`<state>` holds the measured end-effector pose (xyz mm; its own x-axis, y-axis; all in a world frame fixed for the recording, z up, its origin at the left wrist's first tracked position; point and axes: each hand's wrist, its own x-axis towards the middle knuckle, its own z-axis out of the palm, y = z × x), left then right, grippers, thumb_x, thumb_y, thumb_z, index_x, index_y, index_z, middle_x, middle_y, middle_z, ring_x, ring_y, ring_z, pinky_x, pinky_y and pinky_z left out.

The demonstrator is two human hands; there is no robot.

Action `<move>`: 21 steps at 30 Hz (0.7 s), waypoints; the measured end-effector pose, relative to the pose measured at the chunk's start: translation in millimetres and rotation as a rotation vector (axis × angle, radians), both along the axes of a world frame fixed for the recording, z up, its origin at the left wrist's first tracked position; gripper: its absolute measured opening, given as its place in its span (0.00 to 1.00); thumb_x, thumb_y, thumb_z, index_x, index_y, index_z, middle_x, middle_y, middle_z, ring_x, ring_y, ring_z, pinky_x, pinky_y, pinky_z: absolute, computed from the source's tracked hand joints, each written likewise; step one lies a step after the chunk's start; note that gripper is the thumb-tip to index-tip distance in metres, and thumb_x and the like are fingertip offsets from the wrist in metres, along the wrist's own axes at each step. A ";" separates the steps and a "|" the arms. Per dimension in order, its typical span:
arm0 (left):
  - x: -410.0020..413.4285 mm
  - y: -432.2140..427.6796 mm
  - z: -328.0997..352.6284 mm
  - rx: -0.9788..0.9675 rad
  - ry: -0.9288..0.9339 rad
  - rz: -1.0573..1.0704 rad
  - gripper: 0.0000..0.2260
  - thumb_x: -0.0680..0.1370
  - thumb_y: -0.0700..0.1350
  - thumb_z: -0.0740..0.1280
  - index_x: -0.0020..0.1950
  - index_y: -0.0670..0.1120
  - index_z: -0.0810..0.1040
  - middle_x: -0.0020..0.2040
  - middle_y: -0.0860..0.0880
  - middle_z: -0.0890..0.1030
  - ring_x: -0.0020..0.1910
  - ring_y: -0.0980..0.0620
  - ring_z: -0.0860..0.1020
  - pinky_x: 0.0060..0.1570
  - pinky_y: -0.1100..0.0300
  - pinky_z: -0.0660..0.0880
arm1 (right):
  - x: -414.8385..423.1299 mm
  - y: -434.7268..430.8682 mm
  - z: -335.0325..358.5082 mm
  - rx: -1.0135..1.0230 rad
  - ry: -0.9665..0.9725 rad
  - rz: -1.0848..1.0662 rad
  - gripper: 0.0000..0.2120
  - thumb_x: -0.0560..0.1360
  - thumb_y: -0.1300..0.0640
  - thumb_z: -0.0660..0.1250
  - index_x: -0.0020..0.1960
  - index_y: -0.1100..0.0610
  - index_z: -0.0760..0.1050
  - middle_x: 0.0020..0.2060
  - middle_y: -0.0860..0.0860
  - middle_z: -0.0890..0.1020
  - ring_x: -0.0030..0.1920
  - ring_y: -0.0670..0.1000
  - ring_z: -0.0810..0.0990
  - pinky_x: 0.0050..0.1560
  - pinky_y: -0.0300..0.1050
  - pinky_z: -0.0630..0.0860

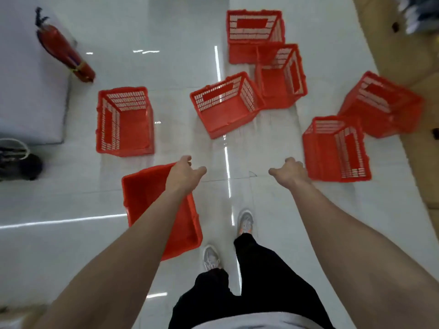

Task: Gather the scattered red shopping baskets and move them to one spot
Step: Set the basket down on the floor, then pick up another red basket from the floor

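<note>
A white tiled floor (71,233) is seen from above, and seven red baskets are scattered over it, all standing open side up. Nothing is stacked yet, so the gathering is judged to be at its start.

Furthest off, the far basket (254,36) and the second far basket (280,77) are touching at a corner. The centre basket (225,105) is set just beside the second. The right-hand basket (382,103) is found at the edge of the tiles, and the left basket (126,122) stands alone, well apart from the cluster.

Two baskets are close to the person. The near-left basket (161,210) is met at its far right corner by the left grip (185,173), whose fingers are curled down over the rim, so it is taken as held. The near-right basket (337,148) lies ahead and just to the right of the right grip (291,170). Its long axis is pointed away from the person, so its left long side is presented to that grip.

The right grip's fingers are curled and the thumb is stretched inward. Whether the rim is already pinched or only neared cannot be told.

The right grip is by far the nearer, since the left is occupied across the body. A short reach rightward onto that side rim is judged to be what is called for.
</note>
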<state>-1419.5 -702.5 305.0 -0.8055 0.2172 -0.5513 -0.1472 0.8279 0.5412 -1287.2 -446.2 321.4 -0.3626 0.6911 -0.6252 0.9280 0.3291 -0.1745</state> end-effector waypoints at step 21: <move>175.8 436.7 8.6 -0.085 0.073 -0.898 0.33 0.75 0.56 0.70 0.76 0.44 0.67 0.71 0.44 0.74 0.66 0.44 0.74 0.62 0.53 0.70 | 337.3 245.2 -8.4 -0.039 0.262 -0.894 0.36 0.73 0.43 0.70 0.77 0.53 0.64 0.70 0.57 0.70 0.69 0.61 0.70 0.67 0.55 0.70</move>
<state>-1243.8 -265.8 313.6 -0.3860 0.7420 -0.5481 0.6062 0.6519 0.4556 -949.9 -201.1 313.0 0.1616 0.7617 -0.6275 0.7633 -0.4994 -0.4097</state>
